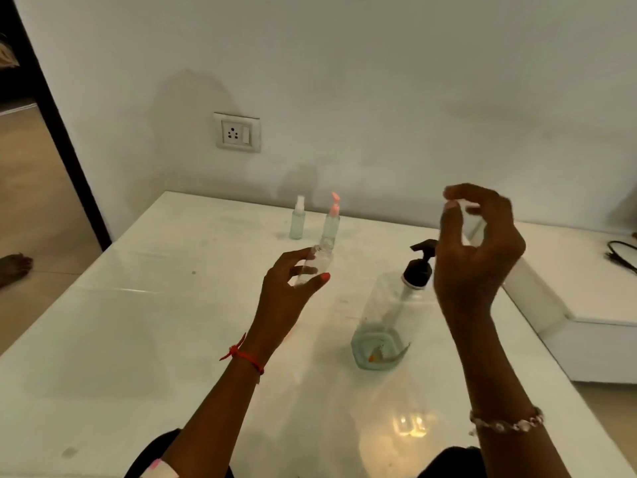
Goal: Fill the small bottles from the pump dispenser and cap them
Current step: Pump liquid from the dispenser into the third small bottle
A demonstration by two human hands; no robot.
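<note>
Head view: socket [237, 132] beyond pink-capped bottle [331, 222], pump dispenser [386, 315]

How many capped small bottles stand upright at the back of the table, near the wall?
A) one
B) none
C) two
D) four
C: only the white-capped bottle and the pink-capped bottle stand there, side by side; the third small bottle is off the table, held in the left hand.
</note>
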